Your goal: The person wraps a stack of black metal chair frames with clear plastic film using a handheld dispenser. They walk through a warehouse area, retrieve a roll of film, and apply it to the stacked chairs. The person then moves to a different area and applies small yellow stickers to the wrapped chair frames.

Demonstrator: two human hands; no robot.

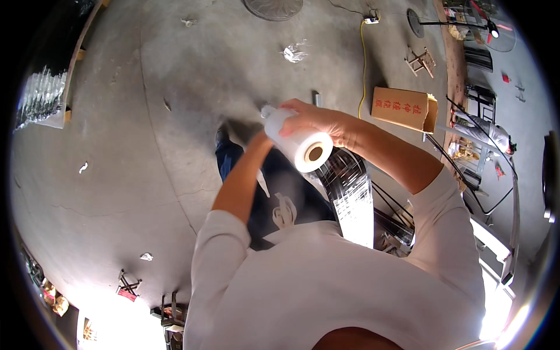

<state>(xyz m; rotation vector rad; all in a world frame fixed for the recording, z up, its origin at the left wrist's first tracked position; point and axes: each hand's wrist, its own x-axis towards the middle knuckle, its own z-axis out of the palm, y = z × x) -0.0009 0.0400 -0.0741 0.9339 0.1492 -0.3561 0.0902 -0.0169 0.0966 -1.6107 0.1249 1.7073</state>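
A thick roll of clear stretch film (291,144) is held in front of my body, tilted, with its brown cardboard core facing me on the right. My right hand (303,119) is closed over the upper side of the roll, the fingers bent around it. At the roll's left side is my left hand (262,140), close against it. Its fingers are hidden behind the roll, so their grip does not show. Below the roll, beside my right leg, a long bundle wrapped in shiny film (350,195) stretches toward me.
An open cardboard box (402,109) lies at the right, near a yellow cable (363,64). Crumpled film (294,52) and a small wooden stool (421,61) are farther off. A film-wrapped stack (44,93) stands at the far left. Another person (496,137) is at the right.
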